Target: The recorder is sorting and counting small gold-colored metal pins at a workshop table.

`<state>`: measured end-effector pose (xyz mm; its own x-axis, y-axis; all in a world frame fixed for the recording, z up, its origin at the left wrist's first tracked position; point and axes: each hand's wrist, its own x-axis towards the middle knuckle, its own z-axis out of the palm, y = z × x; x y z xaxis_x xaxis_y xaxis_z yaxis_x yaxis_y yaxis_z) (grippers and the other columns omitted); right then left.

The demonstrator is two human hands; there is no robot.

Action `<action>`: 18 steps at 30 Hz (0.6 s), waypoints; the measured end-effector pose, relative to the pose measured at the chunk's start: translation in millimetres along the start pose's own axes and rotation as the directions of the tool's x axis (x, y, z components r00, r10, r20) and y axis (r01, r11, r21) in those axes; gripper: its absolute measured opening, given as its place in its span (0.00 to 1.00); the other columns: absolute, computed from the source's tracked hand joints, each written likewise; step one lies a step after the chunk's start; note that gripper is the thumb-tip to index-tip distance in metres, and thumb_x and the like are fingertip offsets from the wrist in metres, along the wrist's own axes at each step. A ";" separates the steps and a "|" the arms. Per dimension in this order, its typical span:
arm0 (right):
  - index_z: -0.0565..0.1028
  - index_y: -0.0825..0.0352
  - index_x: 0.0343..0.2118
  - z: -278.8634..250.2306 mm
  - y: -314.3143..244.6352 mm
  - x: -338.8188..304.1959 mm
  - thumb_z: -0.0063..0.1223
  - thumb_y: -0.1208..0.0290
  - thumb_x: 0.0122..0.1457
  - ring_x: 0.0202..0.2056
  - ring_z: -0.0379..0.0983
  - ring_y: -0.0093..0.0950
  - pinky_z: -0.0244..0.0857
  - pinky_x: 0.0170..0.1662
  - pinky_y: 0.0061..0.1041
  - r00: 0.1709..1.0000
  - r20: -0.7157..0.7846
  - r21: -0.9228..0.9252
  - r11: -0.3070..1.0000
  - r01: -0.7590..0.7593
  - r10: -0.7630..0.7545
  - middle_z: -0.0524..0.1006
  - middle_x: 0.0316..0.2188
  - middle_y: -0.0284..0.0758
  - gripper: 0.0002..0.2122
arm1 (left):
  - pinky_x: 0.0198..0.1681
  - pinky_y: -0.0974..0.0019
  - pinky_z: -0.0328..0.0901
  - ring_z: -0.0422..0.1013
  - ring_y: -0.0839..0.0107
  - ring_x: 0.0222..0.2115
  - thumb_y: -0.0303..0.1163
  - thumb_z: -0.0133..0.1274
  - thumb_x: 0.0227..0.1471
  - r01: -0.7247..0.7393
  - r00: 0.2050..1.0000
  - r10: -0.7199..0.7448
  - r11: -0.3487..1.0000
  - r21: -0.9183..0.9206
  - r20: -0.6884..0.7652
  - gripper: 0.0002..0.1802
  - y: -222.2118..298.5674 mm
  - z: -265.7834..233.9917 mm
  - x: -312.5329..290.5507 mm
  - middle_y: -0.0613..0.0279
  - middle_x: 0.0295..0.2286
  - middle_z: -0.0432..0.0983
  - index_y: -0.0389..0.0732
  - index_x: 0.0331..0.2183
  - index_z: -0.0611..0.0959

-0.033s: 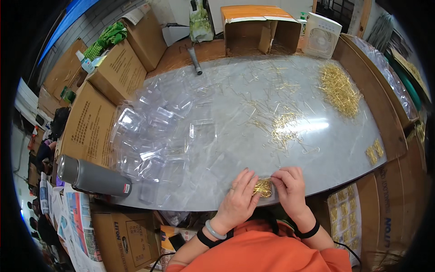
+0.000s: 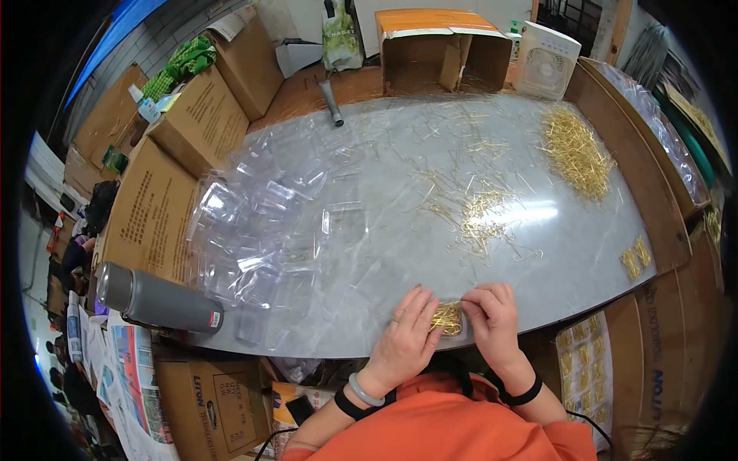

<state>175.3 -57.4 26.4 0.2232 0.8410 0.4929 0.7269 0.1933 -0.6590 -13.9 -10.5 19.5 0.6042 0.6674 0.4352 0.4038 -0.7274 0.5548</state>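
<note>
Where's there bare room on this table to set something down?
Bare tabletop shows between the middle hook pile, right hand and two gold bundles. Crowded: left, with clear plastic trays; far right, with the big hook heap.

- The left arm (image 2: 317,429) leans up toward 2 o'clock.
- The left hand (image 2: 405,332) has its back up, its fingers long and side by side, pointing to 1 o'clock.
- The right arm (image 2: 552,409) leans up toward 10 or 11 o'clock.
- The right hand (image 2: 490,313) points to 11 o'clock, fingers bent, fingertips near its thumb.
- Both hands are close, with a little gap between.
</note>
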 end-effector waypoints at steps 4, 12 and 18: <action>0.81 0.64 0.34 3.0 -5.5 -3.7 0.63 0.79 0.55 0.37 0.70 0.36 0.65 0.41 0.34 0.990 -0.001 0.087 0.986 -0.139 0.139 0.76 0.33 0.34 0.05 | 0.60 0.49 0.64 0.64 0.41 0.60 0.29 0.56 0.59 0.013 1.000 -0.013 1.000 -0.006 0.014 0.24 -0.5 0.7 0.0 0.41 0.56 0.68 0.29 0.55 0.74; 0.67 0.70 0.62 -3.5 -17.7 -22.1 0.61 0.66 0.60 0.62 0.65 0.45 0.50 0.66 0.51 0.949 0.278 -0.228 0.949 0.218 -0.151 0.71 0.61 0.43 0.29 | 0.62 0.48 0.63 0.63 0.42 0.61 0.27 0.56 0.59 0.004 1.000 -0.004 1.000 -0.023 -0.005 0.25 -3.6 3.4 -1.4 0.40 0.58 0.65 0.29 0.57 0.72; 0.58 0.73 0.68 -4.5 -12.4 -22.8 0.62 0.63 0.61 0.67 0.60 0.48 0.43 0.70 0.57 0.963 0.224 -0.099 0.980 0.174 -0.148 0.67 0.65 0.49 0.37 | 0.62 0.49 0.62 0.62 0.41 0.61 0.25 0.55 0.60 0.012 1.000 -0.011 0.995 -0.096 0.005 0.27 -4.0 -2.5 -1.1 0.40 0.58 0.65 0.29 0.59 0.70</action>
<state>164.1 -81.3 25.9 -0.0379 0.8946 0.4453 0.8152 0.2854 -0.5040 -17.9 -7.9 18.6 0.6029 0.6748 0.4255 0.3433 -0.7010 0.6251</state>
